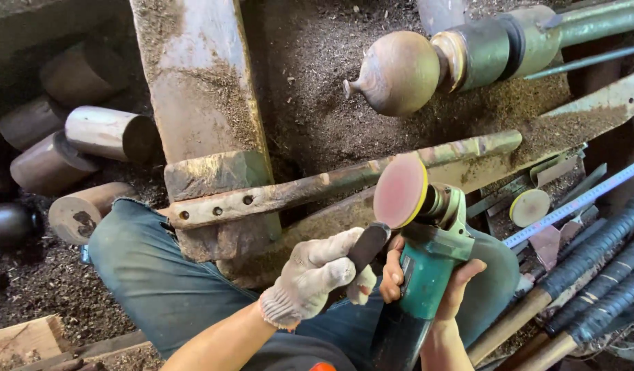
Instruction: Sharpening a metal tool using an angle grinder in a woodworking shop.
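The gloved left hand point(310, 275) gripped a dark tool point(367, 249) at the sander point(427, 257) disc point(399, 191); bare right hand point(433, 282) fingers clasped the sander, best kept steady.

The teal plastic-bodied handheld sander point(427, 268) carries a matt, fine-grained reddish abrasive disc point(399, 191) on a yellow foam pad. A grubby white knitted cloth glove covers the left hand point(313, 275); the right hand point(437, 288) is bare. Far right, the rounded brown wooden vessel point(398, 72) looks smooth and softly sheened. The long metal rest bar point(344, 180) is rusty, worn and rough. Near right, the cord-wrapped tool handles point(591, 275) look coarse.
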